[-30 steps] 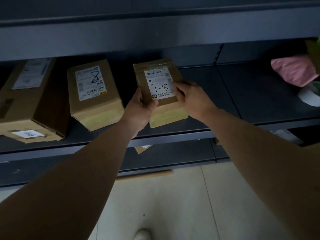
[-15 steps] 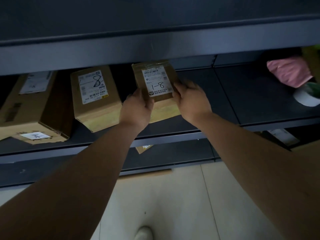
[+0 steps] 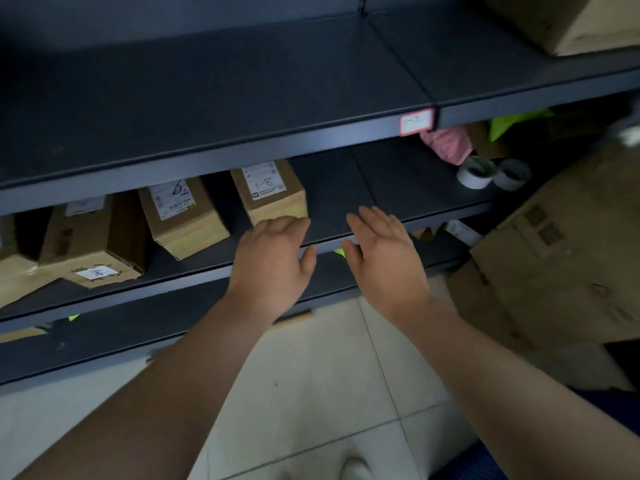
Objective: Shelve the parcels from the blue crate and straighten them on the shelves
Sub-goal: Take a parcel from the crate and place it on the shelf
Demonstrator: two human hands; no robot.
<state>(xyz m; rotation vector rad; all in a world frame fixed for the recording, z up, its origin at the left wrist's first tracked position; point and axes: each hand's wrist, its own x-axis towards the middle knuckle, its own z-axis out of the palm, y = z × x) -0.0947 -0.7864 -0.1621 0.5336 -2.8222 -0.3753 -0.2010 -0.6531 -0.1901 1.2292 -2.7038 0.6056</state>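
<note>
A small brown parcel (image 3: 268, 190) with a label marked "1-8" stands on the middle dark shelf (image 3: 398, 188). To its left are a second labelled parcel (image 3: 183, 216) and a larger carton (image 3: 93, 244). My left hand (image 3: 273, 261) hovers just in front of the "1-8" parcel, fingers spread, holding nothing. My right hand (image 3: 384, 258) is open too, over the shelf's front edge to the right of that parcel. A blue crate's corner (image 3: 609, 407) shows at the lower right.
The upper shelf (image 3: 207, 98) carries a carton (image 3: 561, 22) at its far right. A pink bag (image 3: 446, 145), a green bag (image 3: 512, 121) and two tape rolls (image 3: 491, 171) lie at the right of the middle shelf. Large flattened cartons (image 3: 561, 265) lean at the right on the tiled floor.
Both hands let go of the "1-8" parcel and drew back toward me; the parcel stays on the shelf. The view has swung up and to the right.
</note>
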